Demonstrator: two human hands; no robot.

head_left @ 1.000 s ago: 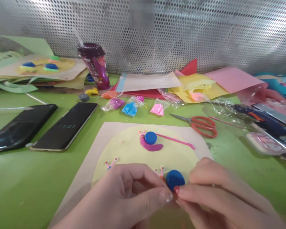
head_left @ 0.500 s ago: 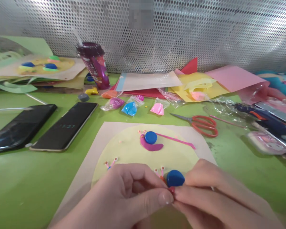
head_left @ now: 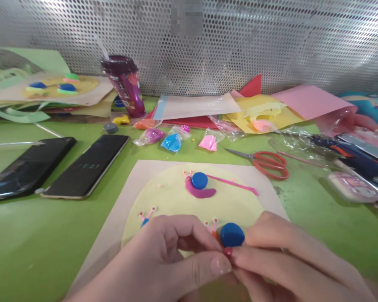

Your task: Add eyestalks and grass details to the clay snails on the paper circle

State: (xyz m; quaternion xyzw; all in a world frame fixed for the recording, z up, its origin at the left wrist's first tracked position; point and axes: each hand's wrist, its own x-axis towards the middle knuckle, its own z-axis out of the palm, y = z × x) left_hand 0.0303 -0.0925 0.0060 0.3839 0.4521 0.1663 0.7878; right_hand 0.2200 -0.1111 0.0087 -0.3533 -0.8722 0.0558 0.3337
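Note:
My left hand (head_left: 179, 256) and my right hand (head_left: 280, 256) meet fingertip to fingertip low in the view. Between them they pinch a small red piece of modelling clay (head_left: 228, 251), mostly covered by the fingers. Just behind it, a blue bottle cap (head_left: 232, 235) and a clay figure's stalked eyes (head_left: 211, 225) show on the pale yellow paper round (head_left: 164, 191), which lies on a whitish sheet (head_left: 126, 184). Higher up are a magenta clay snail body (head_left: 200, 192) with another blue cap (head_left: 199, 180) and a long pink strip (head_left: 233, 183). My left hand partly hides another eyed figure (head_left: 147, 216).
Orange-handled scissors (head_left: 267, 165) lie beyond the sheet. Bags of purple (head_left: 153, 135), blue (head_left: 171, 143) and pink clay (head_left: 208, 142) sit behind it. Two phones (head_left: 88, 167) are at left. A purple cup (head_left: 126, 88) and coloured papers (head_left: 195, 106) stand near the perforated metal panel (head_left: 239, 46).
Both hands keep nearly the same place. The fingertips have shifted very slightly, and a bit more of the red clay shows between them.

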